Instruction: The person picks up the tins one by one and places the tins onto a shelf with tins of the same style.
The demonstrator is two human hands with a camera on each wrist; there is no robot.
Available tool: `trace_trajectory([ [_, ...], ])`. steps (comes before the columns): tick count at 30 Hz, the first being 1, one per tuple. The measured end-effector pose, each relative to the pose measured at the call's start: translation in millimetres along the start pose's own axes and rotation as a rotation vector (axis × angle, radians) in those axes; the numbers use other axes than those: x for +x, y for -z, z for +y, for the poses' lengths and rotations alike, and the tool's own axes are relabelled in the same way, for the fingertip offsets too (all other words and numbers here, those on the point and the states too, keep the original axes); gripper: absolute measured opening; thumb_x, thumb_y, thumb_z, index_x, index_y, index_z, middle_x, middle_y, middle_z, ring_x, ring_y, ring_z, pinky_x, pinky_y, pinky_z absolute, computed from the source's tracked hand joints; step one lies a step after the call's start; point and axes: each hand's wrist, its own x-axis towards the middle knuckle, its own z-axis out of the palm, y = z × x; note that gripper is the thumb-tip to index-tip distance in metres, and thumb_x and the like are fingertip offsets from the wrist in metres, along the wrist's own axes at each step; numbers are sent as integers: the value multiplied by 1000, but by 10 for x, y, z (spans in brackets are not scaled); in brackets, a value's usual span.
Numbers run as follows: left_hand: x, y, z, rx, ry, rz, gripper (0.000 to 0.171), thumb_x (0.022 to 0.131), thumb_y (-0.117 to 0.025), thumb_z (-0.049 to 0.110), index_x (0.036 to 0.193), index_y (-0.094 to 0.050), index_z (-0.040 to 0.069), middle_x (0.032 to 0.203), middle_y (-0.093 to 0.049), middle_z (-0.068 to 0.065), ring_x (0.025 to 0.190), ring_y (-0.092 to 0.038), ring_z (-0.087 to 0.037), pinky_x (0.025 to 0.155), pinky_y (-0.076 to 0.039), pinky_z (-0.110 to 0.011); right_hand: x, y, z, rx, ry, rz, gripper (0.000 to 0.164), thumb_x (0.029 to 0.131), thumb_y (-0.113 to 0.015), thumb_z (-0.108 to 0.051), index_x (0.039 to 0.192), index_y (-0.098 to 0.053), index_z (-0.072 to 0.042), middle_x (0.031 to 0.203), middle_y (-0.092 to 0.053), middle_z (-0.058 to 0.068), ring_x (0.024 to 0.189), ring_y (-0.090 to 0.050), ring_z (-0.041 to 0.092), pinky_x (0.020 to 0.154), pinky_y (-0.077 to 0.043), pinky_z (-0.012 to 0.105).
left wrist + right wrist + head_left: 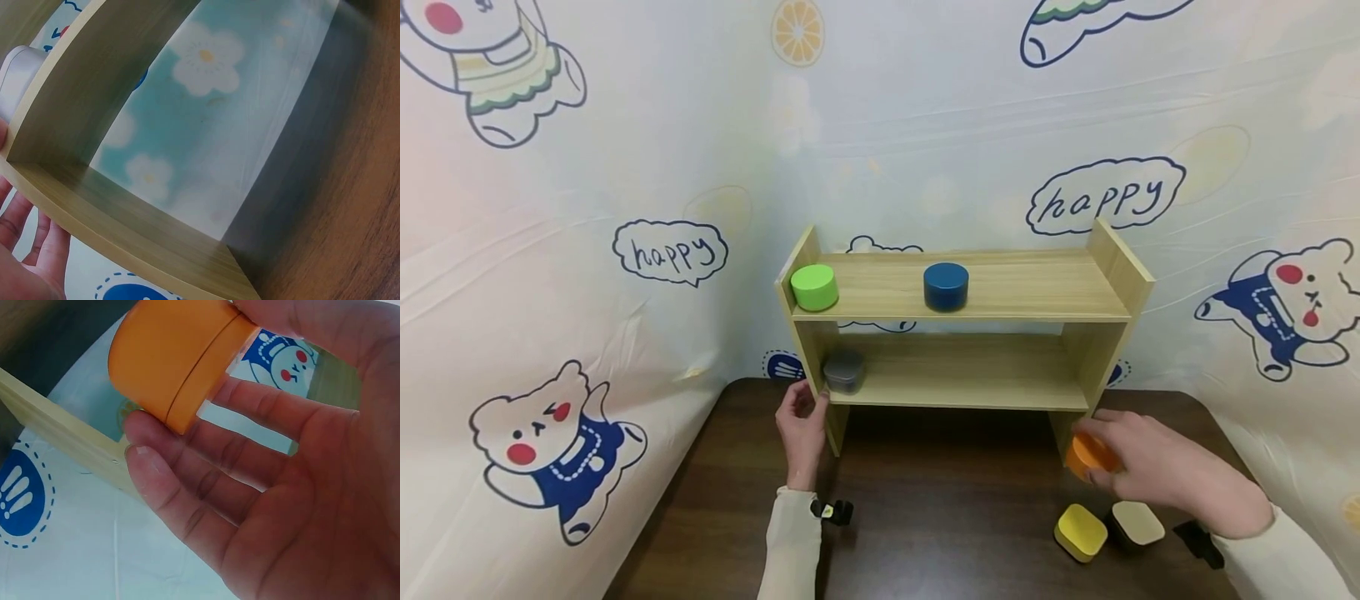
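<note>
In the head view my right hand holds an orange round tin beside the right leg of a wooden two-tier shelf. The right wrist view has this orange tin tilted between the thumb and fingers. My left hand grips the shelf's left side panel at the lower tier. Seen from the left wrist, its fingers lie along the panel's outer face, and the thumb tip is at the front edge. Close to that thumb, a grey tin stands on the lower tier.
A lime green round tin stands at the upper tier's left end, a dark blue round tin near its middle. On the dark wooden table, a yellow square tin and a cream-topped dark tin sit below my right hand. Patterned cloth hangs behind.
</note>
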Motion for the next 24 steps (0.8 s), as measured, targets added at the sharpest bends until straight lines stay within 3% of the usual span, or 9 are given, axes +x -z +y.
trace_trajectory([
  [10, -12, -10, 16, 10, 5, 10, 24, 94, -70, 2, 117, -69, -7, 114, -71, -27, 97, -64, -13, 81, -53, -21, 6, 84, -60, -6, 15, 17, 46, 81, -85, -27, 121, -71, -8, 98, -66, -7, 72, -48, 1, 60, -41, 24],
  [18, -13, -16, 5, 11, 7, 13, 24, 94, -70, 1, 117, -69, -7, 114, -71, -27, 99, -63, -18, 80, -52, -19, 3, 174, -93, -47, 18, 46, 46, 80, -85, -27, 122, -71, -13, 100, -65, -9, 74, -50, 3, 62, -43, 26],
  [24, -17, -9, 11, 9, -7, 14, 24, 93, -71, 1, 116, -70, -6, 111, -71, -23, 95, -64, -10, 81, -53, -21, 0, 235, -114, -60, 18, 51, 47, 79, -86, -26, 122, -71, -13, 102, -67, -7, 76, -51, 4, 64, -44, 27],
])
